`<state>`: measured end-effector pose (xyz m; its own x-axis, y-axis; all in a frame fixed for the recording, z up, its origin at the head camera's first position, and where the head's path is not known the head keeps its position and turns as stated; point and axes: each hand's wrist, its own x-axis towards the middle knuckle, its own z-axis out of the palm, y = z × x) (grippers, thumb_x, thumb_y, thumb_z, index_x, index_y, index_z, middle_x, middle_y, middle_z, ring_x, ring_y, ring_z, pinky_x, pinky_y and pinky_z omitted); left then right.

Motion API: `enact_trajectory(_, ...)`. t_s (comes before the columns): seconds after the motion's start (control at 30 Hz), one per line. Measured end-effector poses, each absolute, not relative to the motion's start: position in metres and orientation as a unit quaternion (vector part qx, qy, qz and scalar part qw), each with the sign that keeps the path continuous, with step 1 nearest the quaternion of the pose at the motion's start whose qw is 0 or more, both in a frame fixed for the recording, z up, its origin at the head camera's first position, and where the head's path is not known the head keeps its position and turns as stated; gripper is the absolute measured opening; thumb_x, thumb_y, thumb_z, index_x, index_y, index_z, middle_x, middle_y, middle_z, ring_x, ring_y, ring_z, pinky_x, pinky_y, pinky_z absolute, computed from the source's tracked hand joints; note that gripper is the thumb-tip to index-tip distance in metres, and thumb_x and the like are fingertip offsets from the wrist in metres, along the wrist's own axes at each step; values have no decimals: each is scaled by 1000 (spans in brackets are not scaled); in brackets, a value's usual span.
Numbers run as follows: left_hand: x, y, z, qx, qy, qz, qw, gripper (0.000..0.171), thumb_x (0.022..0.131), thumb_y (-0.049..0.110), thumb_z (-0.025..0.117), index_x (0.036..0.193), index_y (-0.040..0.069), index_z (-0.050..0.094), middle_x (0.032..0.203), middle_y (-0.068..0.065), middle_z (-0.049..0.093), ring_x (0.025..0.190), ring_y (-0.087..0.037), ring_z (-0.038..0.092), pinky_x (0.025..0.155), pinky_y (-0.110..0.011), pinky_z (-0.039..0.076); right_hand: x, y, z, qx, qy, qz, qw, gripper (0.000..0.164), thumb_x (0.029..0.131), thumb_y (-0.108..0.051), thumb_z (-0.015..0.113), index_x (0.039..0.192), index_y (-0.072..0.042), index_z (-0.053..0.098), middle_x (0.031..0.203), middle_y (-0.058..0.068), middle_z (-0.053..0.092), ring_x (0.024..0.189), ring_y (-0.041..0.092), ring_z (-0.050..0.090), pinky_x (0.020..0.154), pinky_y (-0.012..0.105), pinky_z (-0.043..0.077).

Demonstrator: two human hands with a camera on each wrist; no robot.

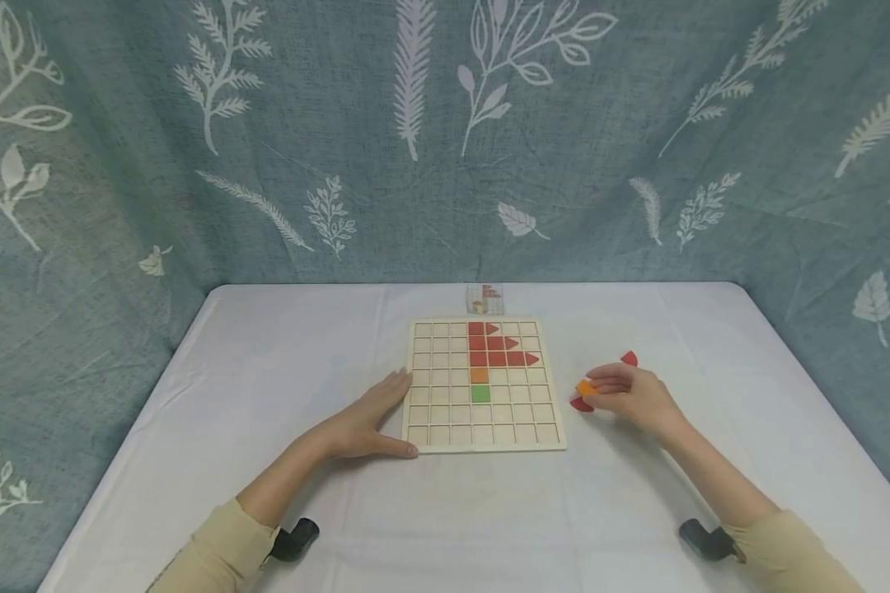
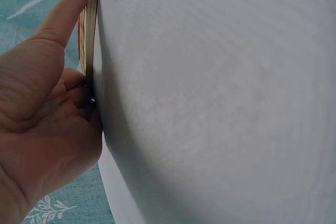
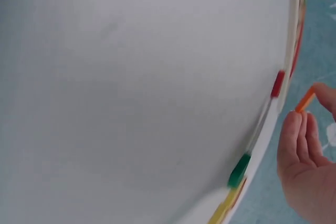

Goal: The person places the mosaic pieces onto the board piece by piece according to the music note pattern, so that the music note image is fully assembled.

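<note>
A wooden grid board (image 1: 440, 413) lies on the table, with three rows of red pieces (image 1: 487, 343) ending in points, then an orange square (image 1: 479, 375) and a green square (image 1: 480, 394) below. My left hand (image 1: 363, 422) rests against the board's left side, fingers at the edge and thumb at the near-left corner. To the right of the board, my right hand (image 1: 638, 399) pinches an orange tile (image 1: 585, 387) between thumb and fingertips, held above the table. One red piece (image 1: 582, 405) lies beneath that tile, and another red piece (image 1: 630, 358) lies just beyond the hand.
A small picture card (image 1: 485, 299) sits behind the board at the table's far edge. The right wrist view also shows a green piece (image 3: 239, 171) and a yellow piece (image 3: 223, 209) on the white tablecloth (image 1: 326, 338). A patterned curtain (image 1: 386, 206) hangs behind the table.
</note>
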<state>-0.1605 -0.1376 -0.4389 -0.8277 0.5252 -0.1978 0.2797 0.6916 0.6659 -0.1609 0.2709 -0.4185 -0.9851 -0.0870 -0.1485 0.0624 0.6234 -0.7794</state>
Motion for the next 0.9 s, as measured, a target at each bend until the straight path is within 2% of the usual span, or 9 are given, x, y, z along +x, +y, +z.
enact_trajectory(0.2,-161,-137,-437,221,900,323,194,115,72,47,81,155,0,16,162,-16,9,149,-33,4,119,-50,8,-164,245,-419,-22,857,-502,115,44,84,-26,78,119,-4,65,110,7,70,101,20,65,82,25,54)
enact_trajectory(0.47,-161,-136,-435,215,901,322,195,115,72,48,81,155,1,17,162,-16,9,149,-33,5,119,-50,8,-166,192,-421,-127,872,-451,139,26,82,-22,79,106,-15,72,98,-4,71,94,15,65,84,34,54)
enact_trajectory(0.67,-160,-136,-436,215,900,325,197,115,72,47,81,155,1,16,162,-16,9,149,-33,4,119,-50,8,-167,164,-426,-224,889,-382,113,19,82,-14,78,99,-20,73,94,-12,68,91,10,62,84,32,54)
enact_trajectory(0.9,-161,-136,-436,214,901,324,196,115,72,48,81,155,2,16,162,-15,8,149,-32,4,119,-50,8,-167,156,-427,-277,878,-383,75,19,83,-4,72,95,-19,74,91,-14,70,92,7,63,86,31,54)
